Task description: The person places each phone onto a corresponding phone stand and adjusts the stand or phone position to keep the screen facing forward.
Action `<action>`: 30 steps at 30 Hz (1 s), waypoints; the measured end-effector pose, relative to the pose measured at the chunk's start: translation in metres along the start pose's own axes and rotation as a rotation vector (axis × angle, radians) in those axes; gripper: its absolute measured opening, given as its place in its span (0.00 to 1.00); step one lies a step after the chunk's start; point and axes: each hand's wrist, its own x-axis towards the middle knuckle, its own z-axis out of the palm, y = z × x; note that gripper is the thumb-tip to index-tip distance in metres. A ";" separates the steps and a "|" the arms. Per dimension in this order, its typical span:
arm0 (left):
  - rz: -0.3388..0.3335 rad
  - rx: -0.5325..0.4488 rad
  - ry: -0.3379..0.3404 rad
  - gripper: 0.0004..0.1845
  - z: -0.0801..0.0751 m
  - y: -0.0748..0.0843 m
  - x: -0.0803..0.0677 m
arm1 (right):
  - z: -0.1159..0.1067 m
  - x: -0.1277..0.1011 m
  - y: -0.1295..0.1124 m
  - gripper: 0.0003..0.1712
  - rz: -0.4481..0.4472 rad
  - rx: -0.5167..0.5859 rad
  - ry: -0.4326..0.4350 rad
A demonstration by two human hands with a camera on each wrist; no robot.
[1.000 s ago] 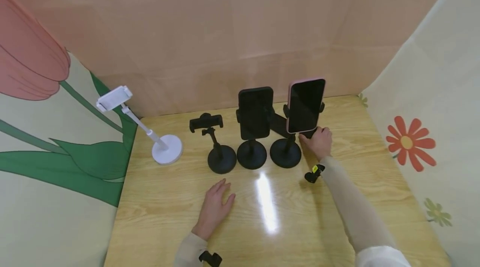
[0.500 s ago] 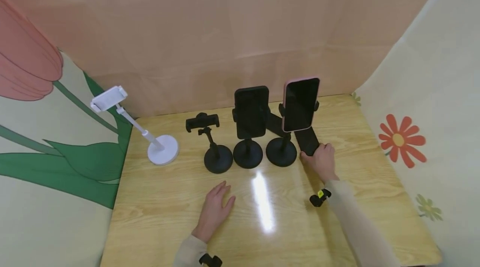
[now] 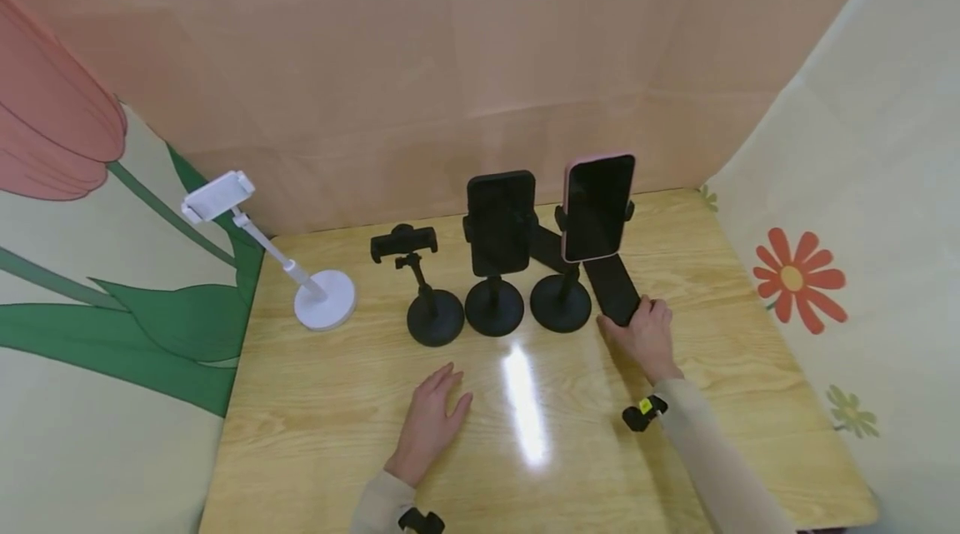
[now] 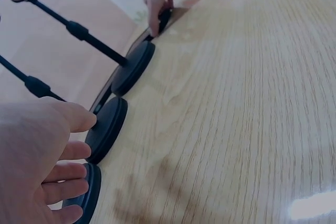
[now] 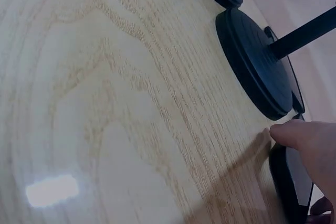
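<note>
My right hand (image 3: 643,341) grips the near end of a black phone (image 3: 611,288) lying flat on the table, thumb on one side and fingers on the other. In the right wrist view the thumb (image 5: 296,132) is at the edge of the phone (image 5: 294,177), close to a round stand base (image 5: 252,64). Just left of this phone stands a black phone stand (image 3: 561,303) holding a pink-edged phone (image 3: 598,207). My left hand (image 3: 429,421) rests near the tabletop in front of the stands, fingers loosely extended, holding nothing.
A middle black stand (image 3: 494,307) holds another black phone (image 3: 501,222). Left of it is a black stand with a bare clamp (image 3: 403,242), and farther left a white stand (image 3: 326,301). Behind the stands lies a dark flat object (image 3: 549,247), partly hidden.
My right hand has drawn the black phone nearer along the table, out from behind the rightmost stand, so more of it shows. The left hand has stayed in place.
</note>
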 end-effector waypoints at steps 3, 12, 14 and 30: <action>0.014 0.007 0.014 0.18 -0.001 0.000 0.001 | 0.001 0.006 -0.002 0.59 0.007 0.014 -0.017; -0.023 -0.008 -0.022 0.19 -0.003 0.000 0.002 | 0.000 0.022 -0.006 0.50 -0.067 -0.085 0.030; -0.024 -0.017 -0.022 0.19 -0.003 0.000 0.001 | 0.000 0.024 -0.006 0.49 -0.040 -0.092 -0.011; -0.034 -0.007 -0.044 0.19 -0.001 0.000 -0.003 | 0.004 0.013 0.007 0.53 0.192 0.216 -0.032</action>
